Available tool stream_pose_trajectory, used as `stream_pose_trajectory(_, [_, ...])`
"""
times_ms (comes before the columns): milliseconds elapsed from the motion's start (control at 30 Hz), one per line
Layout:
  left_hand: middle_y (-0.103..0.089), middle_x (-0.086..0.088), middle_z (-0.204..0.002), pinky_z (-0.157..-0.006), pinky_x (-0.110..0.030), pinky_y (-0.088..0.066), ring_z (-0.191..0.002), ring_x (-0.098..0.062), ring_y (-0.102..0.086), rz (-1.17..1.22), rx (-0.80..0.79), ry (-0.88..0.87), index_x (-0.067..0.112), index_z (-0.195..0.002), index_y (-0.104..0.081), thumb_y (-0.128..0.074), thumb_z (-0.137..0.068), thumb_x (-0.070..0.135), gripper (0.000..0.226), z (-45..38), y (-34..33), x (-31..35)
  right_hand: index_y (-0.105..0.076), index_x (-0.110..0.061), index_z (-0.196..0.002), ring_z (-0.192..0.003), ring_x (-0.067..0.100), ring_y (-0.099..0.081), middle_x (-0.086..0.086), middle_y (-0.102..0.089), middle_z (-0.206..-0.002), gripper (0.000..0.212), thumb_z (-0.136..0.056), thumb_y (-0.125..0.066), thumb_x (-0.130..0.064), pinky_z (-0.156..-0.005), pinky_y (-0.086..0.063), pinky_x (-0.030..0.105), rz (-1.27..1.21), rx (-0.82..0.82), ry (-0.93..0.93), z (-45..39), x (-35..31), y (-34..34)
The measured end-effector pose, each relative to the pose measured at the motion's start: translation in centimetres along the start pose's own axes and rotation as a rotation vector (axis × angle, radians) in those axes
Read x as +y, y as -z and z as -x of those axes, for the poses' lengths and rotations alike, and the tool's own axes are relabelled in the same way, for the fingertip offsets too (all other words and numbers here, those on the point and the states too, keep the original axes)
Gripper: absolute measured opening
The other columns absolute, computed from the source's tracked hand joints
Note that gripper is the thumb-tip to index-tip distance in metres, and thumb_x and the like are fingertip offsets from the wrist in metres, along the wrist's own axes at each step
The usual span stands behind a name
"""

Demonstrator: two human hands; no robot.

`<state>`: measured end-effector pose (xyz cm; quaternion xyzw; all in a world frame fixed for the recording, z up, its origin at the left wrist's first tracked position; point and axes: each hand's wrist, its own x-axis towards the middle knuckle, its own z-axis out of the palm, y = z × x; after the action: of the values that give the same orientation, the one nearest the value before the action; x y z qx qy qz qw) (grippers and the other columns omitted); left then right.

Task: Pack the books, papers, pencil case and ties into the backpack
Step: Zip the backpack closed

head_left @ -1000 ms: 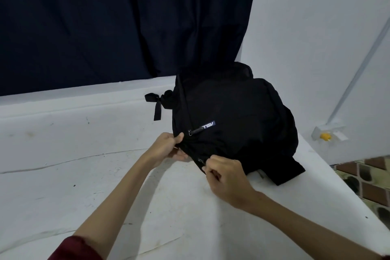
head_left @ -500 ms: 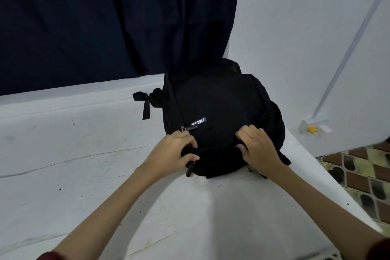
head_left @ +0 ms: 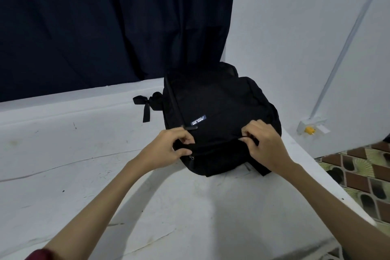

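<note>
Both hands have shifted along the near edge of the black backpack since 0.5 s ago, the right one now further right. From the head view, the left hand pinches the bag's fabric beside a zipper pull, and the right hand pinches the seam. It lies flat on the white table, near the wall.

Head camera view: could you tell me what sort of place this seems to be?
Probably a plain room in a home: a white-covered table against a dark curtain, bare white wall, and patterned floor tiles.
</note>
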<state>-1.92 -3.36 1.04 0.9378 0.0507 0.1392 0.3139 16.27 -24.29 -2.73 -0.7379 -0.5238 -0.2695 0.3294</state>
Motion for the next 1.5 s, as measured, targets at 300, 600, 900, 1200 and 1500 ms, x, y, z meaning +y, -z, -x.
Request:
stream_pose_trajectory(300, [-0.055,0.007,-0.096,-0.074,-0.031,-0.044,-0.083,-0.013,-0.046,-0.406,0.002,-0.163,0.016,-0.095,-0.054,-0.073,-0.074,0.004,0.031,1.0,-0.5,-1.3,-0.044,-0.014,-0.05,-0.045,0.006,-0.036,-0.009,-0.038,-0.046,0.046,-0.08,-0.064,-0.042,-0.044,-0.034,0.019,-0.147,0.068,-0.292,2.7,-5.8,-3.8])
stream_pose_trajectory(600, [-0.061,0.004,-0.08,-0.066,-0.02,-0.036,-0.07,-0.018,-0.054,-0.508,0.11,-0.281,0.015,-0.08,-0.058,-0.076,-0.067,-0.001,0.027,1.0,-0.3,-1.5,-0.054,-0.014,-0.057,-0.051,0.017,-0.053,-0.005,-0.05,-0.056,0.024,-0.077,-0.055,-0.028,-0.041,-0.033,0.017,0.021,-0.015,-0.376,2.5,-12.0,-8.2])
stream_pose_trajectory(900, [-0.054,0.003,-0.071,-0.062,-0.028,-0.032,-0.063,-0.018,-0.047,-0.569,0.186,-0.393,0.014,-0.074,-0.055,-0.076,-0.069,-0.007,0.03,0.2,0.2,-1.7,-0.057,-0.023,-0.057,-0.038,0.014,-0.046,-0.006,-0.046,-0.043,0.032,-0.083,-0.042,-0.034,-0.033,-0.013,0.016,0.323,-0.067,-0.359,1.8,-9.2,-2.6])
stream_pose_trajectory(1200, [-0.05,0.014,-0.089,-0.081,-0.026,-0.028,-0.09,-0.012,-0.049,-0.546,0.017,-0.186,0.023,-0.097,-0.055,-0.045,-0.085,0.054,0.035,-0.2,0.1,-0.5,-0.064,-0.01,-0.08,-0.064,0.027,-0.06,0.007,-0.064,-0.066,0.034,-0.093,-0.047,-0.036,-0.052,-0.037,0.031,0.03,-0.163,-0.496,2.7,-8.9,-4.0])
stream_pose_trajectory(1500, [-0.039,0.018,-0.069,-0.066,-0.023,-0.024,-0.069,-0.003,-0.031,-0.321,0.264,-0.403,0.02,-0.075,-0.046,-0.059,-0.084,0.021,0.016,-1.9,1.7,1.4,-0.064,-0.02,-0.069,-0.045,0.018,-0.053,-0.003,-0.055,-0.052,0.034,-0.088,-0.043,-0.038,-0.039,-0.024,0.016,0.148,0.065,-0.388,0.3,-7.9,-2.6])
